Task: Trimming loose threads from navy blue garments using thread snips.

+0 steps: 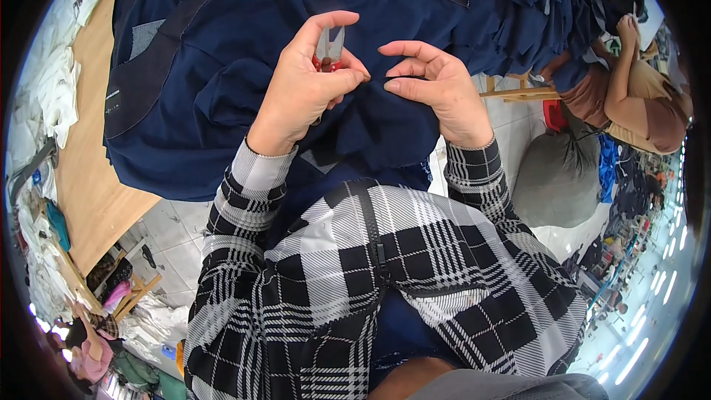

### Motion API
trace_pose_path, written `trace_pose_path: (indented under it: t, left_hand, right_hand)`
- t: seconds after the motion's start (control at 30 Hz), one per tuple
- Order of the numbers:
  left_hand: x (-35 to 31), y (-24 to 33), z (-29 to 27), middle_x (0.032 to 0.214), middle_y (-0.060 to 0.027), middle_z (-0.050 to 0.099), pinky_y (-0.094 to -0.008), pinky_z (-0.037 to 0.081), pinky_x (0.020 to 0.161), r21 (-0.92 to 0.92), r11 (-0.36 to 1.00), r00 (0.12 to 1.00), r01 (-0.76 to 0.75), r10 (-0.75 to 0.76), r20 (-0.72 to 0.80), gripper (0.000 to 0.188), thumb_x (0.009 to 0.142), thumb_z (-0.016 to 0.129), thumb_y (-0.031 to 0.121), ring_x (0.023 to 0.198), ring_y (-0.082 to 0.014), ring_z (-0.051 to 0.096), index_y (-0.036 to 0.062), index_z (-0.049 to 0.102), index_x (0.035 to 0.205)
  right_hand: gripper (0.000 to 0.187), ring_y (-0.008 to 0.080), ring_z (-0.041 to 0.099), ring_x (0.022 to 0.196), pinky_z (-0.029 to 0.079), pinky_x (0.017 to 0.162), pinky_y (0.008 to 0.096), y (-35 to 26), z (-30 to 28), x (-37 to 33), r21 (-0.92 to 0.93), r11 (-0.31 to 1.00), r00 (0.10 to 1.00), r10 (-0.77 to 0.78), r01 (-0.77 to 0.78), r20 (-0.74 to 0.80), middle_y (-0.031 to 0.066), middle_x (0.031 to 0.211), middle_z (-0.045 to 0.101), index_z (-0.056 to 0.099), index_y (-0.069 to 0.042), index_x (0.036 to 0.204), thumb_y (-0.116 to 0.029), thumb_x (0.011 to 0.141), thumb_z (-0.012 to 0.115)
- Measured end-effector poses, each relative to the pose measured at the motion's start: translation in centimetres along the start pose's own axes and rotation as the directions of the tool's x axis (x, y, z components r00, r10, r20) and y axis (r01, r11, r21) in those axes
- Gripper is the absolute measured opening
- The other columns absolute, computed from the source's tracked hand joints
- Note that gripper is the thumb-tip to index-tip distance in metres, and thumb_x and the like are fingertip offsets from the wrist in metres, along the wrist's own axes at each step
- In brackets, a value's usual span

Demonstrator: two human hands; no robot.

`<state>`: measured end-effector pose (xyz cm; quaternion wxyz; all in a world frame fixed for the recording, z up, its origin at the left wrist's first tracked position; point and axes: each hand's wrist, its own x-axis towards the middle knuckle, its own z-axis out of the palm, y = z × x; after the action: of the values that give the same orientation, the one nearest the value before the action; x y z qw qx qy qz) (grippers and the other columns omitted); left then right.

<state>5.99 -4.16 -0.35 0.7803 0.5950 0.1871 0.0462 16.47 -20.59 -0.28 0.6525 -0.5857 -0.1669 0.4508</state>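
Small thread snips with red handles and short metal blades sit in my left hand, blades pointing away from me between thumb and forefinger. The other fingers of that hand curl, their tips close to the navy cloth. My right hand is a short way to the right, thumb and fingertips pinched on a dark edge of the navy garment. This cloth spreads below both hands and hangs toward my lap. Exactly what lies between the left fingertips is too small to tell.
A heap of navy garments covers the table ahead, whose wooden top shows at left. White cloth lies along the far left. A grey stuffed sack stands on the tiled floor at right. A co-worker sits at far right.
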Motion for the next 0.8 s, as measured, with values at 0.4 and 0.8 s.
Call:
trace_pose_path:
  t: [0.4,0.8]
  left_hand:
    - [-0.3,-0.4,1.3,0.076,-0.0139,0.063,-0.0316,0.051,0.060,0.617,0.648,0.886,-0.445,0.419,0.199,0.060,0.072,0.062,0.000,0.068,-0.0266,0.064,0.0098,0.043,0.128]
    - [-0.4,0.1,1.2,0.074,-0.0015,0.060,-0.0165,0.042,0.063,0.407,0.875,0.965,-0.262,0.231,0.123,0.074,0.071,0.059,-0.006,0.063,-0.0037,0.049,0.0090,0.031,0.138]
  right_hand:
    - [0.039,0.0087,0.059,0.080,0.047,0.073,0.0181,0.2,0.6,0.0,-0.094,0.995,0.999,-0.040,0.037,-0.032,0.0046,0.084,0.062,0.055,0.001,0.114,0.003,0.076,0.064]
    - [0.045,0.0078,0.057,0.078,0.044,0.074,0.0175,0.4,0.1,-0.5,-0.074,0.997,1.000,-0.011,0.009,-0.020,0.0013,0.079,0.059,0.053,0.002,0.118,0.006,0.075,0.064]
